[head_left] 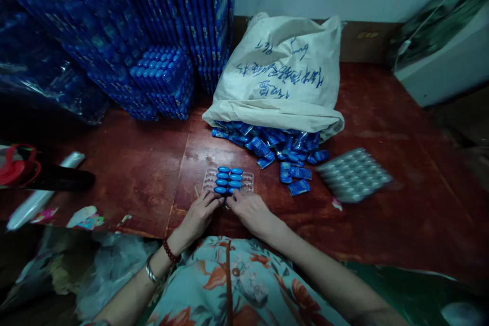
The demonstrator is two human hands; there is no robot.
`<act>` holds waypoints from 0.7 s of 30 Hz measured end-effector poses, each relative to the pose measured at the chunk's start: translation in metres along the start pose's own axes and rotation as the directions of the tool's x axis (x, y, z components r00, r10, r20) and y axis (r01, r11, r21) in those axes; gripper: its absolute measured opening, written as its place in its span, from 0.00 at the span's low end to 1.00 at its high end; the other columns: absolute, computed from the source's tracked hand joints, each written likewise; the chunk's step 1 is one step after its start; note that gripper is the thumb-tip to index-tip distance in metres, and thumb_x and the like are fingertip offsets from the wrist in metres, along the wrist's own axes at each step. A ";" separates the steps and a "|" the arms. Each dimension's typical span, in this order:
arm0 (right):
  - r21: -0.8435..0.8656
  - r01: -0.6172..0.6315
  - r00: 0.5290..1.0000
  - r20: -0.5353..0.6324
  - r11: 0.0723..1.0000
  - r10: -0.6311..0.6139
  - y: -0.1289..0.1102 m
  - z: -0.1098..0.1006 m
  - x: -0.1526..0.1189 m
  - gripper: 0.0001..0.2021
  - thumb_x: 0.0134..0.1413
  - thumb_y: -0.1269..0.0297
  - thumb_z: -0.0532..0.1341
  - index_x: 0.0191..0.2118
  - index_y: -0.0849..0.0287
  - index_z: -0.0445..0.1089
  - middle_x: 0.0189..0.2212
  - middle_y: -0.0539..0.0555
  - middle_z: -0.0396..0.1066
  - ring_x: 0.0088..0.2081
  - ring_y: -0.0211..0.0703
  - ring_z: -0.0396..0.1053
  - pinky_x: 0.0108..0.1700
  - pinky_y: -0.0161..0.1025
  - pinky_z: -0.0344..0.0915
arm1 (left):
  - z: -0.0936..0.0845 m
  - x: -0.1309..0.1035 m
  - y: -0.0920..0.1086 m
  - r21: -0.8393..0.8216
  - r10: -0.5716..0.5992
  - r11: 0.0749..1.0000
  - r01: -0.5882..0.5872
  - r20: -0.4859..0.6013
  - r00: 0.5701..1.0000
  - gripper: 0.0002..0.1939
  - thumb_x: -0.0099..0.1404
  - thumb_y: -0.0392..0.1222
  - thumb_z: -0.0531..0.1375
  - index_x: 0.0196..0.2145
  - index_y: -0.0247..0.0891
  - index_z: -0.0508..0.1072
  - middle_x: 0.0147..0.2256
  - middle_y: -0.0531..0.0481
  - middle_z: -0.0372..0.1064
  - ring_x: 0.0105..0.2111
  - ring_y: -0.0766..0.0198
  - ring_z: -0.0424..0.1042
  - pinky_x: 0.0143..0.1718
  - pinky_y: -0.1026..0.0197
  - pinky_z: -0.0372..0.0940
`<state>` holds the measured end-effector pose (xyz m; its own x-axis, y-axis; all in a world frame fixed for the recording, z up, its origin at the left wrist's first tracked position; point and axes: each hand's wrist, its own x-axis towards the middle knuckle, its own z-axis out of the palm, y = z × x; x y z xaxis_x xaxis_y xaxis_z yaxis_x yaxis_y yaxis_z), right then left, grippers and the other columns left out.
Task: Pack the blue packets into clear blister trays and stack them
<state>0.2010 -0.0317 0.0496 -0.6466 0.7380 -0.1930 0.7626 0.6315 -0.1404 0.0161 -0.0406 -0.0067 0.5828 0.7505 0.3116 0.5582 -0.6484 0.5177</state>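
A clear plastic tray (248,178) with moulded pockets lies on the table in front of me. Its two middle columns hold several glossy blue oval pieces (222,182); its outer pockets show no blue. My left hand (201,211) is at the tray's near edge, fingers bent and pressed together. Close beside it, my right hand (250,212) is also closed, its fingertips by the lowest blue pieces. What the fingertips pinch is dark and mostly covered. Loose blue pieces (262,147) spill from the mouth of a white woven sack (282,71) beyond the tray.
A stack of empty clear trays (355,173) is at right. Tall stacks of blue-filled trays (171,10) stand at back left, with a shorter stack (164,81) before them. A red-lidded black bottle (64,177) and a plastic roll (42,204) lie at left.
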 end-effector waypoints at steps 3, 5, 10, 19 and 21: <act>-0.045 0.016 0.999 0.032 0.999 -0.015 -0.008 -0.002 0.002 0.09 0.59 0.75 0.51 0.42 0.64 0.66 0.35 0.60 0.69 0.36 0.46 0.68 0.32 0.40 0.65 | 0.001 0.005 0.002 0.007 -0.027 1.000 0.027 0.027 0.999 0.13 0.63 0.26 0.49 0.40 0.35 0.69 0.39 0.44 0.67 0.40 0.59 0.62 0.40 0.55 0.67; -0.057 0.008 0.999 0.033 0.998 -0.006 -0.012 -0.002 0.008 0.09 0.59 0.76 0.51 0.42 0.66 0.66 0.34 0.61 0.69 0.35 0.46 0.68 0.30 0.40 0.65 | 0.001 0.006 0.002 -0.003 -0.019 1.000 0.019 0.012 1.000 0.12 0.63 0.26 0.48 0.37 0.35 0.69 0.38 0.44 0.66 0.40 0.59 0.62 0.40 0.55 0.67; -0.045 -0.044 0.997 -0.064 0.998 0.041 -0.015 0.015 0.014 0.08 0.58 0.75 0.52 0.38 0.66 0.68 0.31 0.61 0.69 0.33 0.46 0.68 0.29 0.40 0.65 | 0.010 -0.006 0.002 -0.049 -0.041 0.998 0.035 -0.124 0.991 0.17 0.64 0.26 0.47 0.46 0.36 0.69 0.48 0.40 0.60 0.49 0.59 0.62 0.46 0.54 0.67; 0.308 -0.183 0.731 -0.592 0.934 0.339 0.022 0.061 -0.041 0.15 0.62 0.68 0.50 0.51 0.57 0.66 0.42 0.56 0.70 0.39 0.37 0.69 0.41 0.33 0.65 | -0.004 0.019 -0.015 -0.162 -0.217 0.972 0.169 -0.352 0.911 0.14 0.67 0.34 0.51 0.48 0.40 0.69 0.40 0.47 0.65 0.39 0.65 0.68 0.39 0.63 0.67; 0.396 -0.382 0.602 -0.579 0.835 0.550 0.046 0.066 -0.051 0.14 0.63 0.65 0.48 0.46 0.58 0.69 0.38 0.56 0.70 0.39 0.39 0.69 0.42 0.35 0.64 | -0.008 0.046 -0.013 -0.114 -0.179 0.982 0.150 -0.309 0.934 0.13 0.68 0.35 0.50 0.46 0.38 0.70 0.38 0.47 0.67 0.38 0.64 0.68 0.40 0.61 0.66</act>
<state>0.2705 -0.0561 -0.0108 0.0201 0.9293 0.3688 0.8911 0.1506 -0.4281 0.0313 0.0031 0.0071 0.2625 0.8564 0.4446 0.5685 -0.5096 0.6459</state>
